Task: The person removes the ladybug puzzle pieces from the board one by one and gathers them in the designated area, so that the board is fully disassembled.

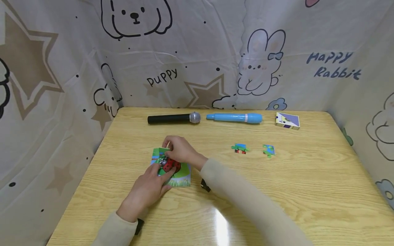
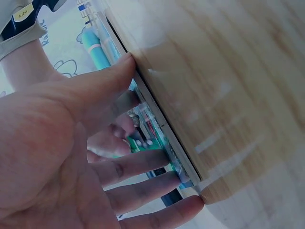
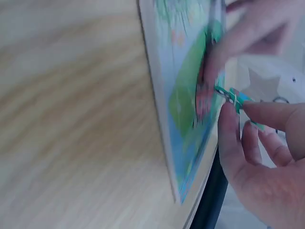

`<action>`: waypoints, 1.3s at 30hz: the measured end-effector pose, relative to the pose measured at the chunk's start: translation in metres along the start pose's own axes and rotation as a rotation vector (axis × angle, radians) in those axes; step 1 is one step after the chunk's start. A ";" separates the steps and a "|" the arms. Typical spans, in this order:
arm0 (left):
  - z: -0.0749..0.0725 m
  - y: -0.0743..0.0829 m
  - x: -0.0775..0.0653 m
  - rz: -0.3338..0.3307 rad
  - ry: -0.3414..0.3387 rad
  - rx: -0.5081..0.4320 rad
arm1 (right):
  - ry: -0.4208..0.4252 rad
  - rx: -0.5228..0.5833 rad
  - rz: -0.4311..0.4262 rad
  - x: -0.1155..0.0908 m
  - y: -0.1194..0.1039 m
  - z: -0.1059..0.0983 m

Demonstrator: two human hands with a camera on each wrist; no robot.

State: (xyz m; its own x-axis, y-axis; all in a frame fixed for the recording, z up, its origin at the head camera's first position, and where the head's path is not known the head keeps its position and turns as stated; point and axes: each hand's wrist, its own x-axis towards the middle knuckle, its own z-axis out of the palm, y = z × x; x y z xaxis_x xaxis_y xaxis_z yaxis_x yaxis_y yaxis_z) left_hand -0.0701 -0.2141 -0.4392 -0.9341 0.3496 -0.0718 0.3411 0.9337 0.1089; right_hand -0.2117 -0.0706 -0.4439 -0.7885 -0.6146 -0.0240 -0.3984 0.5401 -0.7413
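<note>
A ladybug jigsaw puzzle (image 1: 183,181) lies in its flat tray, left of the table's middle. My left hand (image 1: 147,187) rests on its lower left side, fingers spread over the picture and thumb near the front edge. At the far edge of the puzzle, my right hand (image 1: 182,150) pinches a green puzzle piece (image 3: 234,99) between thumb and fingers. The right wrist view shows this piece tilted up over the picture, close to the left fingers. Much of the ladybug and the upper picture is covered by my hands.
Two clusters of loose jigsaw pieces, one blue-green and red (image 1: 240,148), one blue-green (image 1: 269,150), lie to the right. Along the back stand in a row a black microphone (image 1: 172,119), a blue microphone-shaped object (image 1: 234,118) and a card box (image 1: 287,121). A printed curtain (image 1: 197,51) encloses the table.
</note>
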 end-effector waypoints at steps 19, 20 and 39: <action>0.001 -0.001 0.001 -0.050 -0.047 -0.036 | -0.110 0.062 0.154 -0.030 0.067 -0.085; 0.001 0.000 0.001 -0.049 -0.045 -0.036 | -0.120 0.066 0.171 -0.032 0.070 -0.089; 0.001 0.002 0.002 -0.068 -0.067 -0.069 | -0.148 -0.195 0.284 -0.061 0.107 -0.128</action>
State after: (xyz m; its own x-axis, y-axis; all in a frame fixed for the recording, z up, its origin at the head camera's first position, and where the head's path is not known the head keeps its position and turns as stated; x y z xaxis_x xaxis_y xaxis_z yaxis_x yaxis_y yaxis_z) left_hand -0.0709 -0.2116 -0.4397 -0.9449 0.2925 -0.1468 0.2673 0.9486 0.1695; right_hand -0.2662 0.0981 -0.4355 -0.8101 -0.4929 -0.3175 -0.2661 0.7916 -0.5500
